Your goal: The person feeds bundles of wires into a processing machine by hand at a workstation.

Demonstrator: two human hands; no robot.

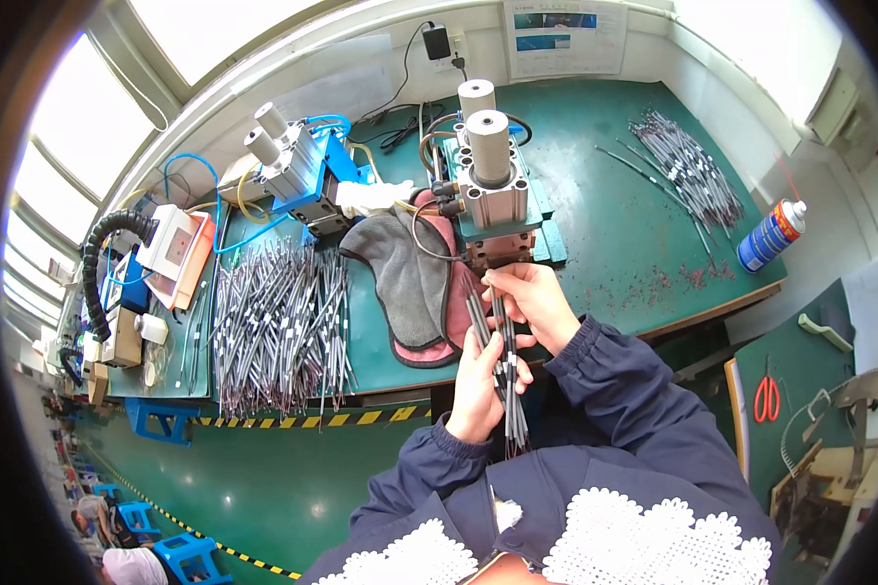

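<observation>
My left hand (480, 388) is closed around a bundle of thin dark cables (510, 390) with white labels, held upright near the table's front edge. The fingers of my right hand (537, 300) pinch the upper end of a cable from that bundle. Just beyond my fingertips stands a pneumatic press (498, 195) with silver cylinders and a copper-coloured block at its base. The cable's tip is close to that block; whether it enters it I cannot tell.
A big cable pile (281, 331) lies left, another cable pile (688, 171) at the far right. Grey and pink cloths (405, 273) lie beside the press. A blue spray can (773, 236) stands at the right edge. A second press (302, 171) is at the back left. Red-handled scissors (767, 398) hang right.
</observation>
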